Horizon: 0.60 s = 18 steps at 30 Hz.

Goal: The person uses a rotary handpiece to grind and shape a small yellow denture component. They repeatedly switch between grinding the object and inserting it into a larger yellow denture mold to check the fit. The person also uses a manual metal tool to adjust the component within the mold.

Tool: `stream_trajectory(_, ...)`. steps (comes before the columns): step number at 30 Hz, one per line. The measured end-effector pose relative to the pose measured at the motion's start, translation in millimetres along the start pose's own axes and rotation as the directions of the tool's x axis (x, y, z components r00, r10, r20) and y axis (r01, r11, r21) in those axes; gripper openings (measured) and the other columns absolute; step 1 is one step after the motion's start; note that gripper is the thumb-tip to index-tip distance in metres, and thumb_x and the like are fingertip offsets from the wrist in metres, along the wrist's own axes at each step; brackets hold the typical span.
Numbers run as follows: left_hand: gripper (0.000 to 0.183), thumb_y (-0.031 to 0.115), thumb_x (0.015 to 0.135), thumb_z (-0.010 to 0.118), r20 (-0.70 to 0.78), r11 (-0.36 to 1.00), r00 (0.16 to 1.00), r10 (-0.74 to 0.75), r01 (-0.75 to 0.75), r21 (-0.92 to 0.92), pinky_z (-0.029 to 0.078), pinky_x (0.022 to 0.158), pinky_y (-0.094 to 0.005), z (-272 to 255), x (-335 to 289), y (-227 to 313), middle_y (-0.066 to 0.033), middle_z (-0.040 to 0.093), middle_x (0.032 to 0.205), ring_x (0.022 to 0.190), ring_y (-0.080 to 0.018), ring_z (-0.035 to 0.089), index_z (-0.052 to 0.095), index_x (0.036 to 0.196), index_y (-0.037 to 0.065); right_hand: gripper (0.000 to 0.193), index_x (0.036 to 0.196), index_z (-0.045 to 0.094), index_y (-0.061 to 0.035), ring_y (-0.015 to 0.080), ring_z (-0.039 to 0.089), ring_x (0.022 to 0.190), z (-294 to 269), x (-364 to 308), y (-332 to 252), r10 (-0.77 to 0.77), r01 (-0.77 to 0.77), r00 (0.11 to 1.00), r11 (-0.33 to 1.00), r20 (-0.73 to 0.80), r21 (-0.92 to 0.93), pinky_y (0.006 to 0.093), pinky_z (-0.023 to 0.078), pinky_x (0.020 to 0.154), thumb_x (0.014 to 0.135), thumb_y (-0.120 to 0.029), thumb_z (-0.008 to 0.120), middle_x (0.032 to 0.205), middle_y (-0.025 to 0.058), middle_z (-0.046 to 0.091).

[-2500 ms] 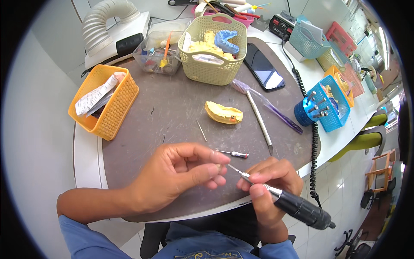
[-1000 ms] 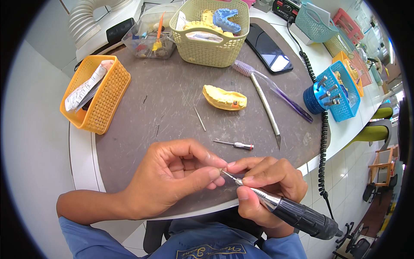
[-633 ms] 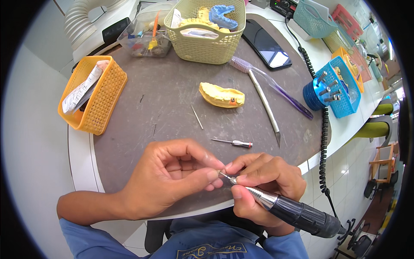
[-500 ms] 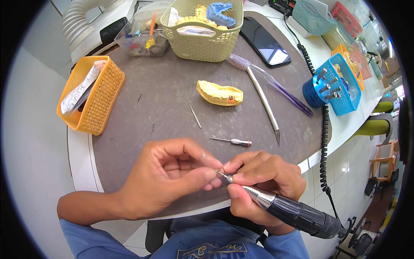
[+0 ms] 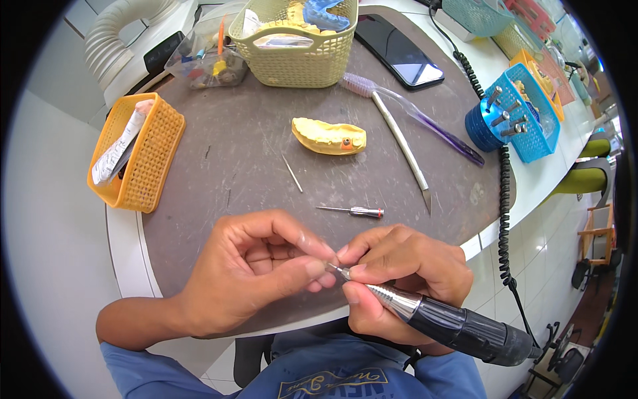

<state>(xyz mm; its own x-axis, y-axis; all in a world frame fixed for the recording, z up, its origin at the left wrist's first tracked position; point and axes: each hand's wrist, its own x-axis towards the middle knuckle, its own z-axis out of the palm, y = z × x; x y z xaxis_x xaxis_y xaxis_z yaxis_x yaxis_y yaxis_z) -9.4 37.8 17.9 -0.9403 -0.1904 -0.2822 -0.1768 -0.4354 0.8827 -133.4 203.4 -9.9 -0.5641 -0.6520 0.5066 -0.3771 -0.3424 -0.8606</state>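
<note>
In my right hand (image 5: 425, 269) is a black-and-silver rotary handpiece (image 5: 458, 330), its slim tip pointing left at my other fingers. My left hand (image 5: 249, 282) pinches thumb and forefinger together right at that tip. Whatever sits between those fingertips is too small and covered to make out. Beyond the hands lies a small screwdriver (image 5: 364, 212) with a silver handle. A thin metal pin (image 5: 292, 174) rests farther off to its left. Past these sits a yellow plaster dental model (image 5: 319, 137), with a reddish spot holding a dark centre near its right end.
A craft knife (image 5: 402, 147) and a purple toothbrush (image 5: 432, 124) lie right of the model. Baskets in green (image 5: 292, 63), orange (image 5: 156, 156) and blue (image 5: 541, 143) stand around the edge. A phone (image 5: 399, 53), a blue bur holder (image 5: 482, 130) and a coiled cord (image 5: 504, 219) are there too.
The whole view has shifted slightly, so the tabletop things sit a little higher and mostly farther left. Both hands keep nearly the same grip at the handpiece tip.
</note>
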Motion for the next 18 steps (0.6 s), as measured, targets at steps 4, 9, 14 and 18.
stream_trajectory(4, 0.018, -0.012, 0.093, 0.063, -0.011, 1.000, 1.000, -0.014, 0.014, -0.007, 0.058, 0.077, -0.0306, 1.3, -0.5, 0.5, -0.0183, 0.068, 0.105, 0.091, -0.0192, 0.070, 0.062, 0.106, 0.000, 0.018, 0.084, 0.067, 0.0019, 0.0263, 0.073, 0.073, -0.4, -1.3, -0.2, -0.002, 0.002, 1.000, 1.000, -0.007, -0.010, 0.0412, 0.064, 0.075, 0.074, 0.002, 0.082, 0.073, 0.0114, 0.068)
stream_trajectory(9, 0.017, -0.011, 0.093, 0.063, 0.003, 1.000, 1.000, -0.010, 0.010, 0.000, 0.058, 0.077, -0.0310, 0.1, 0.2, 0.2, -0.0182, 0.068, 0.104, 0.090, -0.0190, 0.070, 0.061, 0.106, 0.001, 0.018, 0.084, 0.067, 0.0017, 0.0267, 0.073, 0.073, -0.8, -1.6, 0.3, -0.001, 0.001, 1.000, 1.000, -0.005, -0.014, 0.0410, 0.064, 0.074, 0.074, 0.002, 0.083, 0.073, 0.0116, 0.068)
stream_trajectory(14, 0.016, -0.010, 0.093, 0.064, -0.003, 1.000, 1.000, -0.022, 0.022, -0.001, 0.057, 0.076, -0.0311, 0.6, -0.2, 1.5, -0.0182, 0.067, 0.104, 0.089, -0.0185, 0.069, 0.062, 0.106, 0.001, 0.018, 0.085, 0.067, 0.0018, 0.0277, 0.074, 0.074, -3.8, 0.8, -2.4, 0.015, -0.014, 0.999, 1.000, 0.035, -0.020, 0.0413, 0.064, 0.075, 0.074, 0.002, 0.082, 0.073, 0.0120, 0.068)
stream_trajectory(18, 0.016, -0.010, 0.093, 0.064, 0.004, 1.000, 1.000, -0.017, 0.017, 0.002, 0.057, 0.075, -0.0311, 0.1, 0.5, 1.2, -0.0182, 0.067, 0.104, 0.088, -0.0181, 0.068, 0.062, 0.105, 0.000, 0.018, 0.085, 0.067, 0.0018, 0.0284, 0.075, 0.075, -3.3, -0.9, -0.4, 0.003, -0.003, 1.000, 1.000, 0.012, 0.010, 0.0415, 0.064, 0.075, 0.074, 0.003, 0.082, 0.074, 0.0124, 0.069)
